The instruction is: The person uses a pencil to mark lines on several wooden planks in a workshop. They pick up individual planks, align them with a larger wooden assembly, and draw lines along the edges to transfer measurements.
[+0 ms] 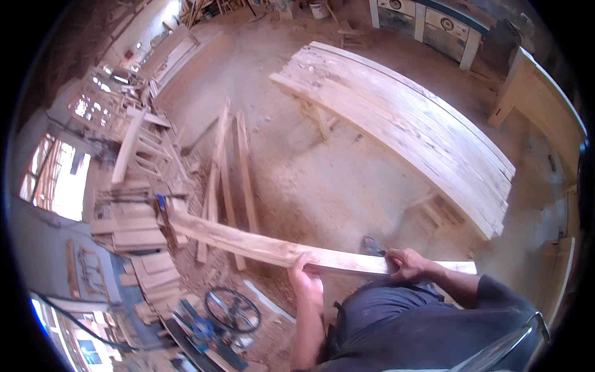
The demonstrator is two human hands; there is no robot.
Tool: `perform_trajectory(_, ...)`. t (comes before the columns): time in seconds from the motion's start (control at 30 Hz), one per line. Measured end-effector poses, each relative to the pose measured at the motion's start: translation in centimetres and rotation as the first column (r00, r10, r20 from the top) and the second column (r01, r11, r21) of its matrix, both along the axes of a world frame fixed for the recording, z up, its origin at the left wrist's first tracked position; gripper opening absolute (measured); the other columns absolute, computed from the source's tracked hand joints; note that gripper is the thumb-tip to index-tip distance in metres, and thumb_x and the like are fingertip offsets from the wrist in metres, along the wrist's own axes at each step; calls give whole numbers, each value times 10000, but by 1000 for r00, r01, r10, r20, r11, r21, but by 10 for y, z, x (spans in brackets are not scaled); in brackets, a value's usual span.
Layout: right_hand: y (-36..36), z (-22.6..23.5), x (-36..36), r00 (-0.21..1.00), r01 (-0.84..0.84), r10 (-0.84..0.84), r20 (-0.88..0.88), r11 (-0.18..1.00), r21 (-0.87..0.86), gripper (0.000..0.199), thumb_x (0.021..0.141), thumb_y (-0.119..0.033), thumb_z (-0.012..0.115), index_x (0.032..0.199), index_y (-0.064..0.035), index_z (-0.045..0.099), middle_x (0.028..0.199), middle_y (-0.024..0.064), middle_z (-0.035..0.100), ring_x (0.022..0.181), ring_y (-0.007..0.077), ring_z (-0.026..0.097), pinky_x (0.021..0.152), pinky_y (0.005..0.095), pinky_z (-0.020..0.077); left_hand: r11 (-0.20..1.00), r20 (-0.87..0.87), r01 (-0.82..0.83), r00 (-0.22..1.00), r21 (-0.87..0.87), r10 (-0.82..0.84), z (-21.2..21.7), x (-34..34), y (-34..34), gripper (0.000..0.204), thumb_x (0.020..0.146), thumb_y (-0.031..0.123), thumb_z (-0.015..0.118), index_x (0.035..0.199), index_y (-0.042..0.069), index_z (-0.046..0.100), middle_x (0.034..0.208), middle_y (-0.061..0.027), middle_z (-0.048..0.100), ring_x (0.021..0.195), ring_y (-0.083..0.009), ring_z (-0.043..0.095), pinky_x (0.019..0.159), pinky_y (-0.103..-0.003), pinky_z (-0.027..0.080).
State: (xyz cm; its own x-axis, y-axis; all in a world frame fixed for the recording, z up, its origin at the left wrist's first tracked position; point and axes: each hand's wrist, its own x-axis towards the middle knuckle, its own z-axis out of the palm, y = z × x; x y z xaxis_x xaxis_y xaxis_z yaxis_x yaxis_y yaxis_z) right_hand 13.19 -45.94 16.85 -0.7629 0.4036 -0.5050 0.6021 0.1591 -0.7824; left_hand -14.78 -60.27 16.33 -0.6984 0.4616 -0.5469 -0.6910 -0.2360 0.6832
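A long, pale wooden plank runs across the lower middle of the view, from the left woodpile to near my right side. My left hand grips its near edge from below, about two thirds along. My right hand is closed over the plank's top edge further right. The plank is held level above a sawdust-covered floor. My dark clothing fills the lower right.
A stack of long boards rests on trestles at the upper right. Loose planks lie on the floor in the middle. Offcuts pile up at left. A wheel-shaped machine part sits at the lower left.
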Motion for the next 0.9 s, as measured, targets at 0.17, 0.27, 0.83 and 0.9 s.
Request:
perform_trajectory(0.17, 107, 46, -136, 994, -97, 82, -72, 969, -228, 518, 688, -296, 724, 1102, -8, 608, 952, 167, 648, 911, 270, 623, 806, 392, 467, 969, 12, -156, 988, 191, 157, 62, -95, 81, 440, 1015, 386, 498, 1306, 59, 538, 1277, -104, 586, 1188, -234, 550, 1045, -437, 420)
perform_trajectory(0.27, 160, 44, -225, 991, -135, 134, -20, 959, -248, 539, 709, -331, 706, 1122, -1, 601, 998, 191, 649, 945, 305, 618, 821, 400, 463, 983, 79, -121, 991, 137, 111, 29, -180, 134, 605, 1027, 503, 366, 1448, 71, 404, 1462, -114, 441, 1342, -289, 427, 1137, -468, 322)
perform_trajectory(0.83, 403, -23, -449, 813, 457, -504, 291, 863, 216, 558, 848, -611, 600, 1095, -110, 602, 928, 153, 672, 924, 390, 645, 788, 462, 496, 971, 148, 197, 973, -135, -177, -38, -584, 564, 735, 1011, 603, 247, 1485, 54, 366, 1514, -171, 391, 1389, -364, 385, 1167, -545, 279)
perform_trajectory(0.9, 429, -57, -481, 790, 489, -538, 296, 843, 226, 585, 830, -642, 615, 1072, -110, 617, 946, 164, 683, 944, 399, 644, 804, 484, 502, 963, 211, 259, 948, -72, -239, -38, -613, 619, 751, 1004, 618, 216, 1496, 67, 351, 1532, -172, 366, 1406, -370, 361, 1174, -557, 260)
